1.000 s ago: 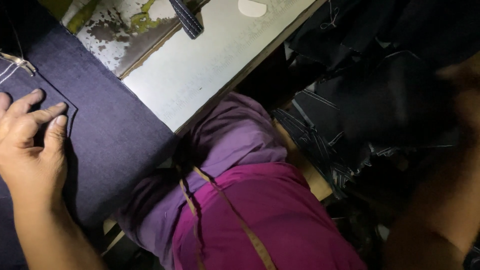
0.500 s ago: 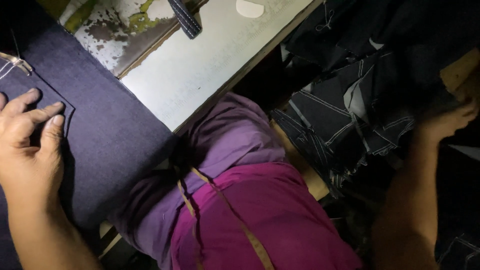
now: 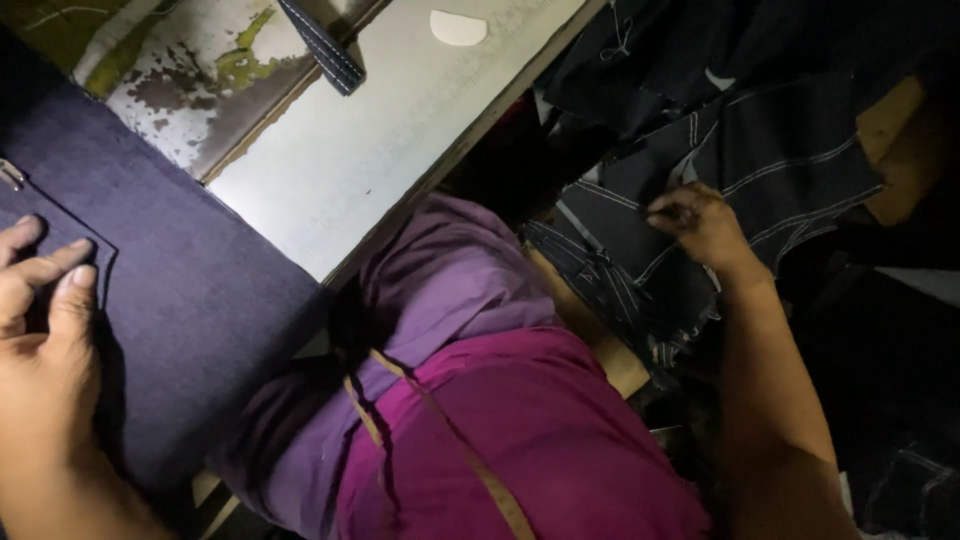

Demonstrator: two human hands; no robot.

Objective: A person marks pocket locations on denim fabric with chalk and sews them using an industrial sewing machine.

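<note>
Navy cloth (image 3: 180, 290) lies at lower left on the tabletop (image 3: 400, 140), my left hand (image 3: 45, 350) flat and open on it. At right, my right hand (image 3: 700, 225) pinches a dark stitched piece (image 3: 790, 160) from the pile, not lifted yet.

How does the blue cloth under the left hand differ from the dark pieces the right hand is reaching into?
The blue cloth lies flat and smooth on the table; the dark cut pieces sit jumbled in a heap beside it. The blue cloth looks plain, the dark pieces carry pale stitch lines. The left hand presses flat; the right hand pinches. Both are fabric.
</note>
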